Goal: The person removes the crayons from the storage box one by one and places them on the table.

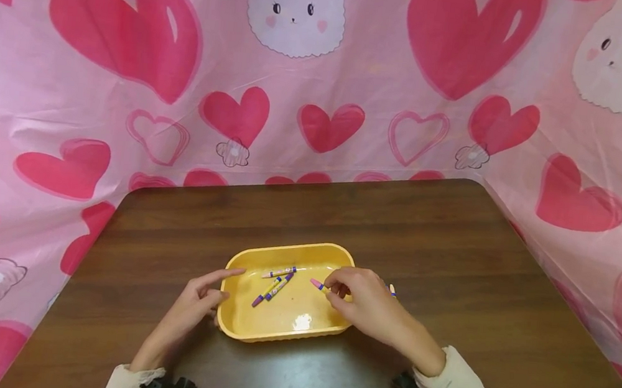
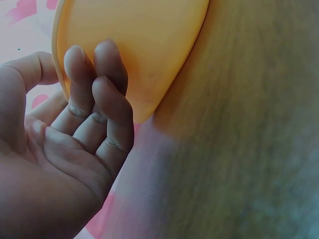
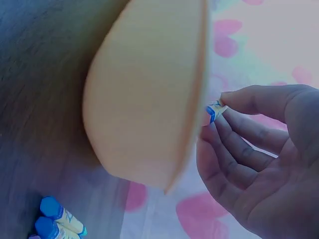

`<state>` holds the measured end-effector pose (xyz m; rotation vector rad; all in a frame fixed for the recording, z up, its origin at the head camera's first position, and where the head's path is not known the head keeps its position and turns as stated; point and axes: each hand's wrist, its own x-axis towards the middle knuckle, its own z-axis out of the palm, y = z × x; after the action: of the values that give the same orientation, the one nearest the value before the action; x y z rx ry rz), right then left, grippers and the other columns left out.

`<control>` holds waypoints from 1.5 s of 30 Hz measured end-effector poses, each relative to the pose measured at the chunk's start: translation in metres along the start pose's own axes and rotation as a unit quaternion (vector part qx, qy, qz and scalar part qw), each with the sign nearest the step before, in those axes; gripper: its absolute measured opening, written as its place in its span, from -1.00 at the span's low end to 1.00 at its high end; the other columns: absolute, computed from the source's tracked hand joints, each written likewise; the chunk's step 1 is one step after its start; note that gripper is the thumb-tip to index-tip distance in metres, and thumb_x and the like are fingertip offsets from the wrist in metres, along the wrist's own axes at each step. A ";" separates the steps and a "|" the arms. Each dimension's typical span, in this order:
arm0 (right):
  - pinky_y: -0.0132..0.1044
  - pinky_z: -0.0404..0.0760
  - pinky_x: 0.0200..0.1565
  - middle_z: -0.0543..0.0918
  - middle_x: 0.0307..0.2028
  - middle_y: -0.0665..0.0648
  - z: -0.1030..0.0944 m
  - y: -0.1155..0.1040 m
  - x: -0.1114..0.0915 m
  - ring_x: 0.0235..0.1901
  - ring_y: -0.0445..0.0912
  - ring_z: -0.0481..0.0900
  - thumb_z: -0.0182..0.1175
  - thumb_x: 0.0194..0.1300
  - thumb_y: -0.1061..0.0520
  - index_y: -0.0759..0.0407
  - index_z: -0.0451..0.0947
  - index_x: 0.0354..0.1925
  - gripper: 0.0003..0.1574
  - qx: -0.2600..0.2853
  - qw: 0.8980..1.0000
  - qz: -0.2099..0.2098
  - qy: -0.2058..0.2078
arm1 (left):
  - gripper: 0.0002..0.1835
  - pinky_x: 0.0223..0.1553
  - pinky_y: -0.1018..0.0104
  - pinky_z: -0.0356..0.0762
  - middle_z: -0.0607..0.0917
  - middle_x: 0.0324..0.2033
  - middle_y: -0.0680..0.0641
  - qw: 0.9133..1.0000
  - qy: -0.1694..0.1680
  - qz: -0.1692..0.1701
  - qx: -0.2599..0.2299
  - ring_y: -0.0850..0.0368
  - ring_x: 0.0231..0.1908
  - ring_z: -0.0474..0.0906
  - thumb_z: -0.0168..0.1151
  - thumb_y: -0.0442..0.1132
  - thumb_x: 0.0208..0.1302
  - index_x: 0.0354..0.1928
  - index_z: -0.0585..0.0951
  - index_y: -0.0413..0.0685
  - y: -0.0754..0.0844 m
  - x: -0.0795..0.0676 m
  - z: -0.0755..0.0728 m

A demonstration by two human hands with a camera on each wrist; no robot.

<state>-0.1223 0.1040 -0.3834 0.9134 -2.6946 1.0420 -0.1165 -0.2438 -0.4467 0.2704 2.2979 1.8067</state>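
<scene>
A yellow plastic tray (image 1: 280,338) sits on the table. Inside it lie a peach crayon (image 1: 279,272) and two purple-tipped crayons, one (image 1: 266,292) beside the other (image 1: 280,286). My left hand (image 1: 194,301) holds the tray's left wall, its index finger reaching over the rim while other fingers curl along the outside, as the left wrist view shows. Over the tray's right side, my right hand (image 1: 365,299) pinches a pink crayon (image 1: 316,284) between thumb and fingers. Its tip points left into the tray. In the right wrist view only the crayon's end (image 3: 215,110) shows.
Right of the tray, partly behind my right hand, a light-tipped crayon (image 1: 392,290) lies on the brown table (image 1: 173,224). The right wrist view shows blue-ended crayons (image 3: 60,214) there. A pink heart-patterned cloth (image 1: 279,116) hangs around the table's far side and both flanks.
</scene>
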 end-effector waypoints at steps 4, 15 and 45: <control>-0.33 0.63 -0.33 0.61 -0.44 -0.15 -0.011 0.002 -0.010 -0.43 -0.27 0.53 0.38 0.18 0.26 0.13 0.70 -0.28 -0.90 0.069 0.998 0.003 0.001 | -0.50 -0.64 0.21 0.54 0.43 -0.73 -0.18 1.000 0.005 -0.009 0.002 -0.07 -0.74 0.43 -0.02 -0.48 0.36 0.31 0.50 -0.12 -0.001 -0.001 -0.001; -0.30 0.65 -0.29 0.68 -0.39 -0.14 -0.043 0.027 -0.033 -0.39 -0.19 0.62 0.40 0.21 0.18 -0.03 0.70 -0.27 -0.88 0.129 0.988 0.076 0.048 | -0.52 -0.62 0.23 0.57 0.44 -0.73 -0.14 1.000 0.007 -0.010 -0.007 -0.05 -0.74 0.45 0.03 -0.45 0.36 0.31 0.50 -0.12 -0.001 -0.001 0.001; -0.24 0.67 -0.39 0.72 -0.47 0.09 -0.040 0.102 -0.067 -0.50 -0.08 0.65 0.39 0.20 0.16 0.31 0.70 -0.29 -0.80 0.119 0.945 0.304 -0.012 | -0.51 -0.63 0.18 0.58 0.47 -0.71 -0.10 1.000 0.008 0.008 0.013 -0.12 -0.73 0.46 -0.03 -0.47 0.37 0.31 0.50 -0.08 -0.001 -0.001 0.002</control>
<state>-0.1305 0.2221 -0.4322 0.0838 -2.9882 1.4873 -0.1148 -0.2425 -0.4480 0.2811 2.3372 1.7951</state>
